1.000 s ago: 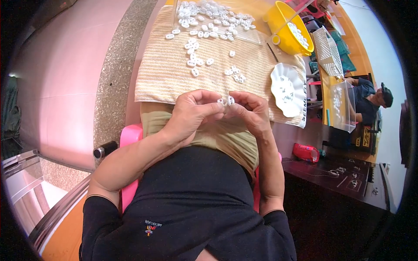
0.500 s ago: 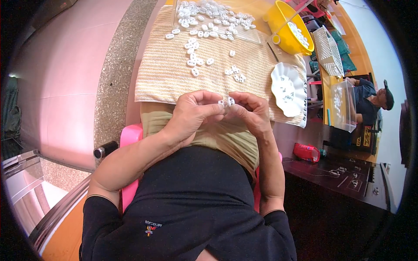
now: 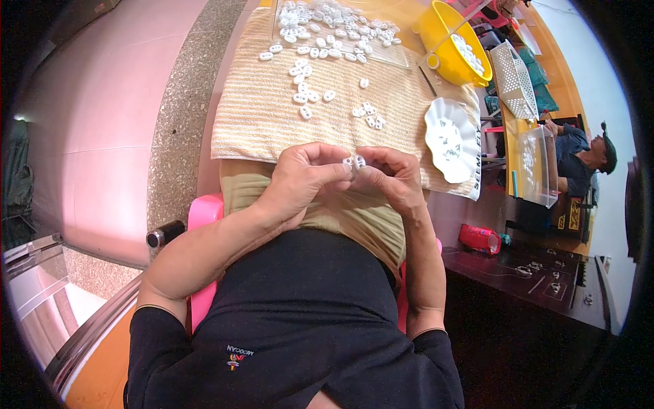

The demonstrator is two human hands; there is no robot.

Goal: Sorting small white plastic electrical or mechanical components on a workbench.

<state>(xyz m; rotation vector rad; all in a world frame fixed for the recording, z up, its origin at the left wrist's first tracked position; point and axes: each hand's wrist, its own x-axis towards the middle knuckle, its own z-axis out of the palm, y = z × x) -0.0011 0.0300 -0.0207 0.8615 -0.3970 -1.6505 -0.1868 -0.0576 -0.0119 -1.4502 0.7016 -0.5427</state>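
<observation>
Above my lap, at the towel's near edge, my left hand (image 3: 305, 174) is closed in a pinch on a small white plastic piece (image 3: 348, 163). My right hand (image 3: 395, 176) pinches a second white oval piece (image 3: 360, 162) with dark holes, close beside the first. Whether the two pieces touch is too small to tell. On the striped towel (image 3: 252, 123) beyond lie loose white oval two-hole pieces (image 3: 300, 98) and a cluster of smaller white pieces (image 3: 368, 110). To the right sits a white wavy-edged dish (image 3: 436, 146) with small dark slivers in it.
A heap of white pieces (image 3: 320, 17) fills a clear tray at the far end. A yellow basin (image 3: 436, 41) holds more, with a thin dark stick (image 3: 428, 81) near it. At right, a person (image 3: 579, 150) sits by a clear bin (image 3: 545, 163) and a white perforated basket (image 3: 512, 80).
The two white pieces between my fingertips have come closer together, the right one shifting slightly left and down. Both hands otherwise stay almost in place.
</observation>
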